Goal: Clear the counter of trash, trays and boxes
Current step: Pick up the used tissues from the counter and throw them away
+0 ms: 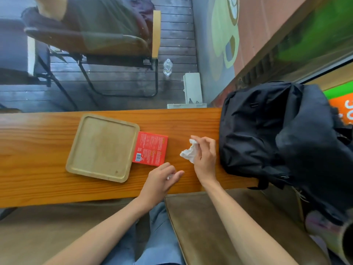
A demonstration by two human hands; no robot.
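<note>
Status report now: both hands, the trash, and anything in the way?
Right hand shut on crumpled tissue. Left hand over small white scrap, grip unclear. Tray and red box remain on counter. Black backpack crowds right side.

tray (pixel 101 148) on counter (pixel 38 178), left; box (pixel 150 148) touching its right edge. right of box, tissue (pixel 189 153) in right hand (pixel 205 159); backpack (pixel 267 134) at far right. left hand (pixel 162 178) just before box.

The red box (pixel 150 149) bears a barcode; its print is too small to read.
</note>
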